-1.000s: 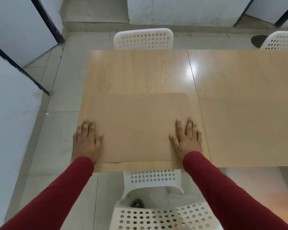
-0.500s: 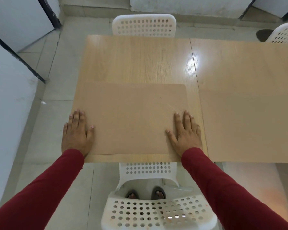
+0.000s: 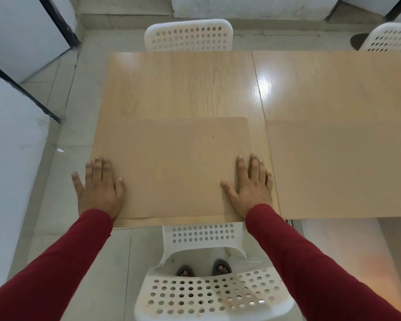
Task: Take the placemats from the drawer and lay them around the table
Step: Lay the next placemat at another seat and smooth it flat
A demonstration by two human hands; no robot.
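A tan rectangular placemat (image 3: 174,167) lies flat on the near left part of the wooden table (image 3: 185,86), almost flush with the near edge. My left hand (image 3: 99,185) rests flat on its left edge, fingers spread, partly past the table's side. My right hand (image 3: 250,185) lies flat on its right edge, fingers apart. A second tan placemat (image 3: 340,167) lies flat on the table to the right. Neither hand grips anything.
A white perforated chair (image 3: 208,290) stands between me and the table, tucked under the near edge. Another white chair (image 3: 188,35) is at the far side, a third (image 3: 389,38) at the far right. White panels (image 3: 12,172) stand to the left.
Both hands have slid slightly outward along the placemat, the left one now hanging partly over the table's left side. The view has shifted a little.
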